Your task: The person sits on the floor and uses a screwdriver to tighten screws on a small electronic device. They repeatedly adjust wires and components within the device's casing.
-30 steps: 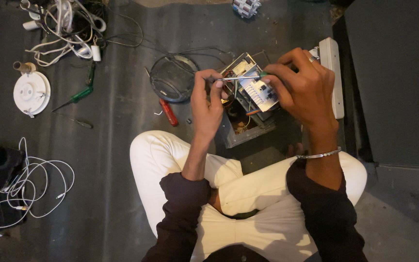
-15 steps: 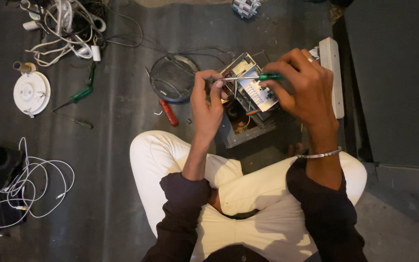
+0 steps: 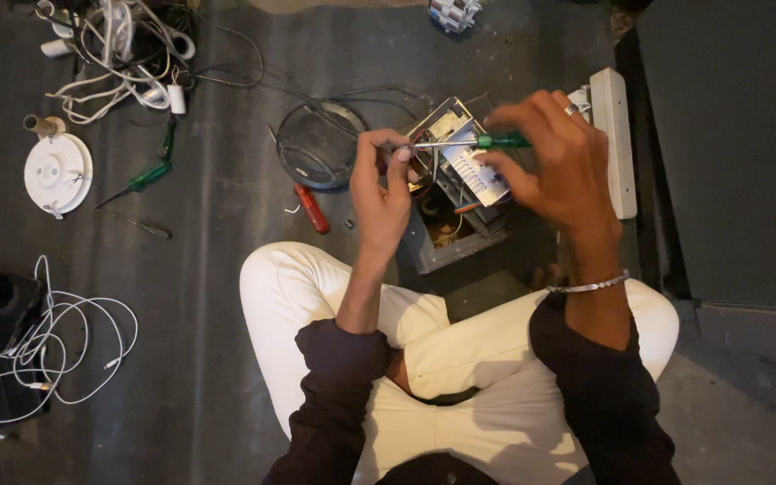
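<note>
I sit cross-legged on a dark floor over an opened grey electrical box (image 3: 454,224) with a circuit board, wires and a coil inside. My right hand (image 3: 557,162) grips the green handle of a screwdriver (image 3: 469,142), held level and pointing left. My left hand (image 3: 382,184) is closed at the tip of its shaft, pinching something small that I cannot make out, just above the box's left side.
A round dark ring with mesh (image 3: 318,144) and a red-handled tool (image 3: 312,208) lie left of the box. A green screwdriver (image 3: 141,181), a white round fitting (image 3: 57,174) and tangled white cables (image 3: 119,45) lie farther left. A white power strip (image 3: 611,139) and a dark cabinet (image 3: 729,153) stand right.
My right hand has slid back along the screwdriver, so more of the green handle shows. My left hand has barely moved.
</note>
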